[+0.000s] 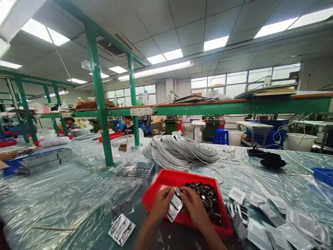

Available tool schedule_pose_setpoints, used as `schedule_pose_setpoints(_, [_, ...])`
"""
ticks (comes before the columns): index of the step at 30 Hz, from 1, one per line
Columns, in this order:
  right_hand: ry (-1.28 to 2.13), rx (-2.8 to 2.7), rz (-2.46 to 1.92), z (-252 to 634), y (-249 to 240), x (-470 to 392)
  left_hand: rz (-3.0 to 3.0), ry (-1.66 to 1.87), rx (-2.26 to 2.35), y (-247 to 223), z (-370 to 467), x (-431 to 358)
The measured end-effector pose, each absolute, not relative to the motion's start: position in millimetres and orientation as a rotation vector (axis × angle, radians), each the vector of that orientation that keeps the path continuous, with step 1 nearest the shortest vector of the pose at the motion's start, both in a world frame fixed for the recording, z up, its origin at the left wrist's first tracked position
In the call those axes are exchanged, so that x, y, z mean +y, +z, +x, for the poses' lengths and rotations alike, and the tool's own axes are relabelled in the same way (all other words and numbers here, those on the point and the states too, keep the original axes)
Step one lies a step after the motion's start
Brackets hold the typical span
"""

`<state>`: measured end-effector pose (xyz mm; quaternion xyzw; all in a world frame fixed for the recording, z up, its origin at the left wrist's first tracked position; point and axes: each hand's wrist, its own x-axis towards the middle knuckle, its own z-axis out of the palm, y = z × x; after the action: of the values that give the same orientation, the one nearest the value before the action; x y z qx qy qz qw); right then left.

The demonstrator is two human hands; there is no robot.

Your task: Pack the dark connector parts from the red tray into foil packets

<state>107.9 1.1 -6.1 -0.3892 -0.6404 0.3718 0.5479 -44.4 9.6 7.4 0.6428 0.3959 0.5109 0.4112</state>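
Between my two hands is a small flat silver tray point(174, 207) with dark strips across it, tilted over the front of a red bin point(156, 194). My left hand point(161, 204) pinches its left edge. The fingers of my right hand point(193, 205) are closed at its upper right edge; whether they also hold a small part is hidden. Many small black and shiny metal pieces point(208, 199) fill the right side of the bin. A similar silver tray point(121, 229) lies on the table to the left of my left forearm.
Stacked silver trays point(135, 171) stand behind the bin's left side. A big coil of grey cable point(179, 151) lies beyond it. Loose flat silver trays point(273, 222) spread to the right, with a black cloth item point(270, 159) farther back. A green post point(104, 135) rises at left.
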Motion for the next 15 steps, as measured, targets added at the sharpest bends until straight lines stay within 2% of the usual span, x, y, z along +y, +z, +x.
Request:
schedule_pose_setpoints(2, [0.611, -1.549, -0.959, 103.4, -7.4, 4.5, 1.657, 1.324, 1.039, 5.3, -41.5, 23.6])
schedule_pose_setpoints(5, [0.495, -1.663, -0.986, 100.8, -5.2, 3.6, 1.726, 1.320, 1.051, 4.3, -41.3, 29.7])
schedule_pose_setpoints(10, [0.671, -1.611, -1.123, 104.8, -2.2, 5.2, 1.834, 1.061, 0.944, 8.1, -54.0, 22.1])
schedule_pose_setpoints(15, [0.995, -1.590, -1.028, 125.2, -1.2, 15.7, 1.811, 1.074, 1.059, 1.8, -55.7, 22.7])
